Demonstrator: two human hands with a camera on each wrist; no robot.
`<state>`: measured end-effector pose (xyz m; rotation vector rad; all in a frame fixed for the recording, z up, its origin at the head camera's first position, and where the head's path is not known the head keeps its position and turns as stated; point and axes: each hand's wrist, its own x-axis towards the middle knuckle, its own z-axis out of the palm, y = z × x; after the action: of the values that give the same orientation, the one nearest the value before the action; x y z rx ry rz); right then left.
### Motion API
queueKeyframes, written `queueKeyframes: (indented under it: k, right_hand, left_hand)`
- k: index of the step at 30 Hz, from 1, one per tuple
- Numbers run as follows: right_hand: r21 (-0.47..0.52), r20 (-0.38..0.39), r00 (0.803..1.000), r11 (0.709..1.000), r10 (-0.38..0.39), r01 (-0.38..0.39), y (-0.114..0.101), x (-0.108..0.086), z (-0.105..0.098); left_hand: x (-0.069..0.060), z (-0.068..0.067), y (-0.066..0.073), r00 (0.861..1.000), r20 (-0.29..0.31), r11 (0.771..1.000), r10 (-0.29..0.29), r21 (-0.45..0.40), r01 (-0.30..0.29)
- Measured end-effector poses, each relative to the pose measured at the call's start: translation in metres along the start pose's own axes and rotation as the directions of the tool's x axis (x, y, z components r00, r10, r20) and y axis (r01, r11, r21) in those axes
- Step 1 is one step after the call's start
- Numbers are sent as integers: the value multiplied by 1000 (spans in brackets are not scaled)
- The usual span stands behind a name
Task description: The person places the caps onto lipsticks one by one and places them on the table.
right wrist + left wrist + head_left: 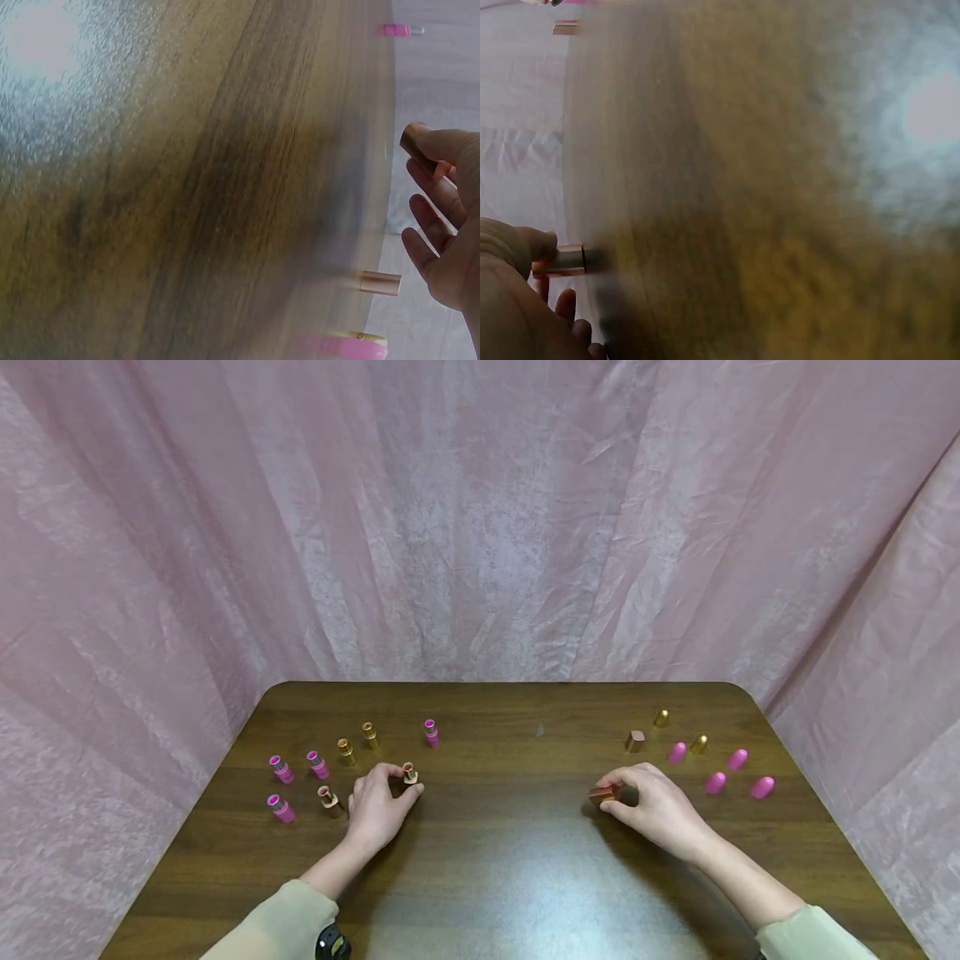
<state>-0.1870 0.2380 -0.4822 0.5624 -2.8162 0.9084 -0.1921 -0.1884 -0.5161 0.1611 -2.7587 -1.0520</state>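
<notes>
My left hand pinches a copper-coloured, open-topped lipstick tube between thumb and fingers; the left wrist view shows this tube upright, at or near the tabletop. My right hand holds a copper lipstick cap tilted on its side, just above the table. In the right wrist view, the cap sits between thumb and index finger, the other fingers loosely bent. Beside the left hand stands another copper tube. Beyond the right hand stands a second copper cap.
Gold tubes and several pink tubes stand around the left hand, one pink tube farther back. On the right are gold caps and several pink caps. A pink curtain hangs behind the brown wooden table.
</notes>
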Motion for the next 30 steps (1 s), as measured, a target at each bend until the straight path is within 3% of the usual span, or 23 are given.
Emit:
queueKeyframes:
  k: [7, 11, 14, 17, 21, 30]
  right_hand:
    - [64, -12, 1000, 998, 27, -26, -2, 0, -1]
    - [157, -16, 997, 985, 81, -77, -2, -1, -1]
    - [274, -9, 994, 957, 106, -99, -3, -1, 0]
    - [385, -3, 992, 916, 122, -112, -5, 0, 1]
    - [429, -23, 991, 896, 135, -112, -9, 2, 2]
    - [442, -49, 993, 894, 109, -76, -20, 4, 6]
  left_hand:
    - [-6, -3, 9, 995, -22, 993, 97, -62, -98]
    - [-8, -4, 16, 978, -55, 977, 202, -52, -205]
    - [-9, -5, 21, 952, -79, 953, 297, -43, -301]
    - [-11, -6, 26, 911, -93, 913, 401, -38, -406]
    - [-11, -7, 31, 856, -84, 858, 511, -11, -513]
    - [-6, -10, 45, 800, -44, 801, 599, 7, -599]
